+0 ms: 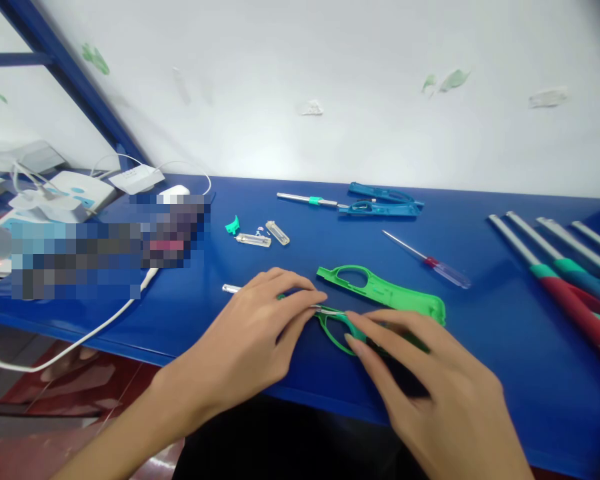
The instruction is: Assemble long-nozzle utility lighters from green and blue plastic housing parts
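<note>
1. Left hand (260, 317): fingers bunched together, tips down on a thin silver metal piece (327, 311) at the front of the open green plastic half-shell (336, 339). Can't tell whether they pinch it or only press; contact is partly hidden.
2. Right hand (430, 360): thumb and index pinching a small teal plastic piece (355, 327) at the shell's loop; other fingers curled over the rear.
3. Half-shell: near the front edge of the blue tabletop (195, 327), under both hands. A silver metal tube (229, 289) sticks out left, past the left hand.
4. Just behind: matching bright-green plastic half-shell (405, 297), looped end left.
5. Beyond that: screwdriver with red-and-clear handle (447, 272), tip pointing back-left.
6. Further back: two blue plastic half-shells (386, 211), with a silver rod with teal collar (300, 199) running left.
7. Back-left: two clear plastic capsules (255, 240) beside a teal plastic bit (233, 225).
</note>
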